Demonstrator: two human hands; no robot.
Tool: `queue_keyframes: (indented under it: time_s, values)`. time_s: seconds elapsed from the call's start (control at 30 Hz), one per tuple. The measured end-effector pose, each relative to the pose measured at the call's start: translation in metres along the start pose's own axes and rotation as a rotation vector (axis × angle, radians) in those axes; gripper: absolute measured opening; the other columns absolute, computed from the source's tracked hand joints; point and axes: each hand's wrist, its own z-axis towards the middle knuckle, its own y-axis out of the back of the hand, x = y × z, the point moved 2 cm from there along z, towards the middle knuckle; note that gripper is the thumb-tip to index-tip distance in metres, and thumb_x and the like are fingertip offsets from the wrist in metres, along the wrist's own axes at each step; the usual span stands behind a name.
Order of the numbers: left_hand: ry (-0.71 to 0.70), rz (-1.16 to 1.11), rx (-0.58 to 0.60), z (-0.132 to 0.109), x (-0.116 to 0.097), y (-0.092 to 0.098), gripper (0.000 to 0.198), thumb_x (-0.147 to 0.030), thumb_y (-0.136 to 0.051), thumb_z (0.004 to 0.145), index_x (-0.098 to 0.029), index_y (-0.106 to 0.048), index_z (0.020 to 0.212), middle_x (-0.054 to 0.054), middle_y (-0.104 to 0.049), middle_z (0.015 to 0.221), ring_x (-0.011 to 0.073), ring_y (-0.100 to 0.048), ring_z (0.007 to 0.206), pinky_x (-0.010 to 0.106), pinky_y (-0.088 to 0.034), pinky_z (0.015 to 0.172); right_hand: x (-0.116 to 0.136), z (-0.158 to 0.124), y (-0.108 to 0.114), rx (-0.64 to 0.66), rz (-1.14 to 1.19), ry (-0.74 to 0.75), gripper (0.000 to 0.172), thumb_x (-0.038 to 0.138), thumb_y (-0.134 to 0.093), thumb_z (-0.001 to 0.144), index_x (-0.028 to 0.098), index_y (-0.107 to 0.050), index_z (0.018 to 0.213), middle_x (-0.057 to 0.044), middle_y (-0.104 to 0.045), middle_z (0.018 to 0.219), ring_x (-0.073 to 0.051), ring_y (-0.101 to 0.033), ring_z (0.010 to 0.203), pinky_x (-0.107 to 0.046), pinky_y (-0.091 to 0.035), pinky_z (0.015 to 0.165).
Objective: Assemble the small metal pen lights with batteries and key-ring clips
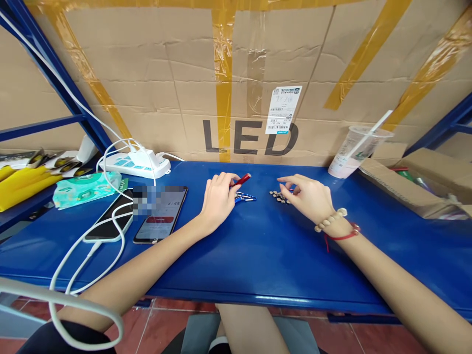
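Note:
My left hand (219, 199) is closed around a slim red metal tube (242, 179) that looks like a small keychain flashlight; one end sticks out past the fingers to the right. Beside these fingers a blue carabiner clip (246, 197) lies on the blue table (250, 255); whether it is linked to the tube is hidden. My right hand (309, 196) hovers with thumb and forefinger apart, and no object shows between them. Just left of its thumb, several small round silvery discs like button cells (278, 197) lie in a loose cluster, partly hidden by the hand.
Two phones (158, 221) with white cables (121, 226) lie at left, near a power strip (142, 164) and a green tissue pack (86, 189). A plastic cup with a straw (346, 160) and an open carton (401, 189) stand at right. A large cardboard box (177, 64) walls the back.

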Motion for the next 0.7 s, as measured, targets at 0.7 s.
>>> queue_keyframes:
  time_s: [0.7]
  values:
    - [-0.212, -0.351, 0.069, -0.018, -0.021, -0.01, 0.013, -0.017, -0.036, 0.088, -0.019, -0.042, 0.1, 0.006, -0.055, 0.099, 0.0146, -0.055, 0.079, 0.029, -0.045, 0.072, -0.01, 0.001, -0.006, 0.213, -0.138, 0.045, 0.03, 0.053, -0.056, 0.073, 0.026, -0.068, 0.067, 0.0, -0.068, 0.075, -0.014, -0.059, 0.061, -0.021, -0.026, 0.042]
